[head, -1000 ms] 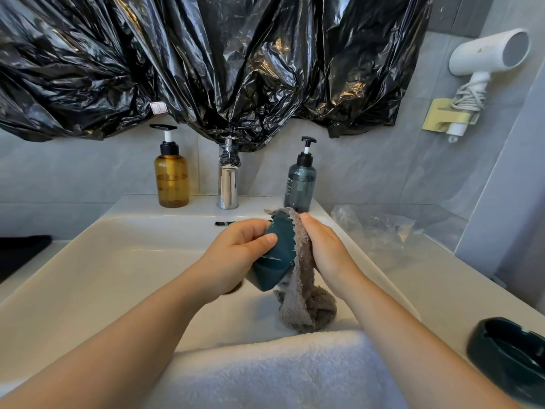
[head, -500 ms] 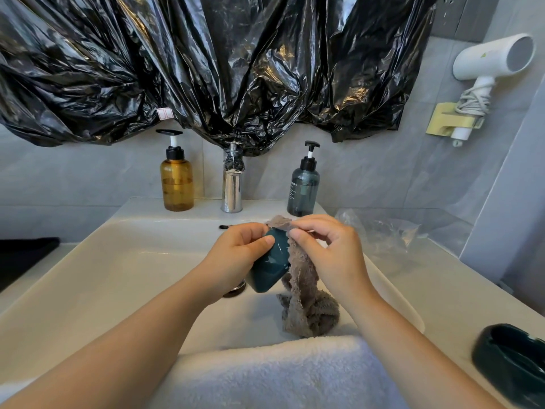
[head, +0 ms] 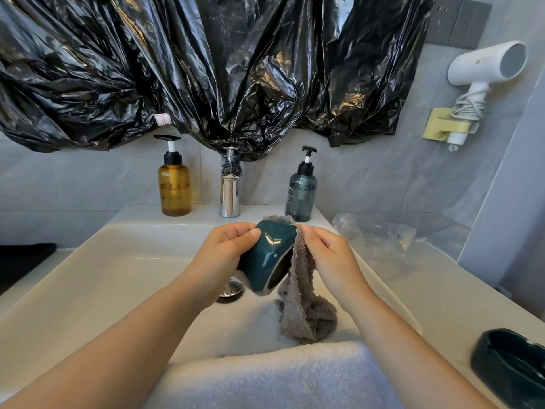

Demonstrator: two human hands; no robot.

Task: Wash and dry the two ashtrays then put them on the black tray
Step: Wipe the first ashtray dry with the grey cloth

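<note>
Since half a second ago my right grip (head: 327,255) has slid off the top of the teal ashtray (head: 265,255) to its right flank, and the ashtray has rolled to show more glazed side. My left grip (head: 227,252) clasps that ashtray on edge, thumb at the upper rim. The right grip pinches the grey cloth (head: 306,305) against the ashtray's far edge. Both are held over the sink (head: 118,261), just above the drain (head: 230,290).

The glaze looks slick to me, and a one-handed hold on a tilted piece could let it drop onto the hard basin and chip. The cloth's tail lies in the basin below the right grip. If the basin is wet, the cloth would soak that up and dry poorly.

The held ashtray's hollow faces the cloth, so I cannot see inside. The second ashtray (head: 510,364), on the bench well right of the right grip, shows nothing in it. The amber bottle (head: 174,187) beyond the left grip is over half full. The black tray (head: 23,261) sits far left.
</note>
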